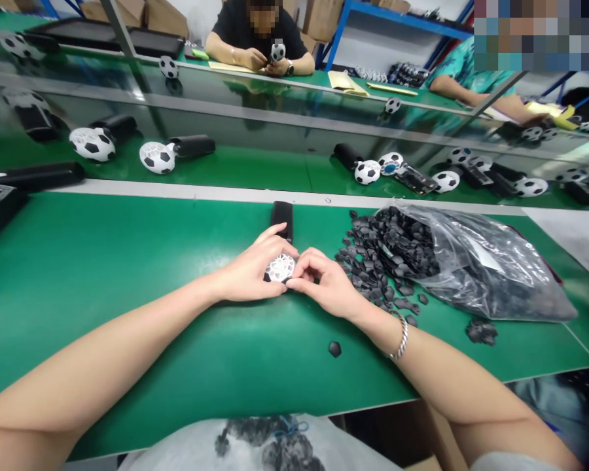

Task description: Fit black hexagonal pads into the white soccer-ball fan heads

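Dome of white honeycomb plastic on matte black handle, just left of crinkled clear bag spilling black hexagonal caps; pinched between curled fingertips of left hand and right hand.

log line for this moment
left hand: holds white ball shell | right hand: pinches its edge | black pieces: piled by bag

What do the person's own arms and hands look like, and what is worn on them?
The left forearm and right forearm are bare. The left hand and right hand wear no gloves. A silver chain bracelet sits on the right wrist. No watch or ring shows.
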{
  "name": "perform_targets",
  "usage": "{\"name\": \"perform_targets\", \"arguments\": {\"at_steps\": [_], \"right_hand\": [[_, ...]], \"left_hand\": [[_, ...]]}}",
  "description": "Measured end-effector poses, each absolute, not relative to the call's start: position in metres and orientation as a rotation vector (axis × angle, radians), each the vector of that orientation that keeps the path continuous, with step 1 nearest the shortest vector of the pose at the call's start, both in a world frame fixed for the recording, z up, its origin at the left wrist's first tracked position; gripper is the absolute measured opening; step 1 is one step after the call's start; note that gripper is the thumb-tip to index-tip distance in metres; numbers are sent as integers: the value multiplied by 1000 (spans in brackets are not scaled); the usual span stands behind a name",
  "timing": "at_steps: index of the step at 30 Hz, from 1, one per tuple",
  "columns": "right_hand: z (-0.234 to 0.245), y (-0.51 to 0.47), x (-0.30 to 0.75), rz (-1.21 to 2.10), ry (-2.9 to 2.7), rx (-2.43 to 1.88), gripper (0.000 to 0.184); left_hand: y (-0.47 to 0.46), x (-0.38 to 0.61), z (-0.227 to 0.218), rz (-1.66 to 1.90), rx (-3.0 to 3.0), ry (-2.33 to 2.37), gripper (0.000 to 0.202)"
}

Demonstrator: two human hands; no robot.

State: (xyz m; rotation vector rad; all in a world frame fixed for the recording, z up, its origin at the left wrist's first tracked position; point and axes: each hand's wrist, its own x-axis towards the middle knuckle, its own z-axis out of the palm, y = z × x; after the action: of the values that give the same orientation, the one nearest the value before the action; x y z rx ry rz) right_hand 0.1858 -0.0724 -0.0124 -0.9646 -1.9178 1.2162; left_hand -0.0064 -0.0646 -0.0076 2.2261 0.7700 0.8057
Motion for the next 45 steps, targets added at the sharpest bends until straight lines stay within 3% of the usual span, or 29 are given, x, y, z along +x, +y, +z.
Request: {"name": "perform_targets", "arguments": {"at_steps": [9, 14, 21, 26, 30, 35, 38, 45], "right_hand": [[-18, -71, 175, 1235, -1837, -1007, 25], [7, -50, 201, 1375, -1998, -1121, 32], [25, -43, 242, 869, -2313, -1549, 3], [14, -49, 227, 465, -2606, -1618, 7], [12, -44, 228, 602, -2574, -1640, 9], [10, -40, 237, 791, -2489, -1512, 11], [12, -47, 232, 855, -2418, -1315, 7], [11, -68, 211, 665, -2391, -765, 12]], "left_hand": [[-59, -7, -2, 777, 2293, 779, 30], [-60, -10, -3, 679, 2260, 827, 37], [-51, -30, 1, 572, 1997, 1190, 53], [-54, -32, 8, 544, 1979, 1088, 49], [-62, -26, 12, 424, 2055, 938, 42], [-69, -15, 7, 564, 2093, 979, 36], [-68, -14, 3, 568, 2116, 895, 46], [-64, -15, 0, 574, 2085, 816, 51]]}}
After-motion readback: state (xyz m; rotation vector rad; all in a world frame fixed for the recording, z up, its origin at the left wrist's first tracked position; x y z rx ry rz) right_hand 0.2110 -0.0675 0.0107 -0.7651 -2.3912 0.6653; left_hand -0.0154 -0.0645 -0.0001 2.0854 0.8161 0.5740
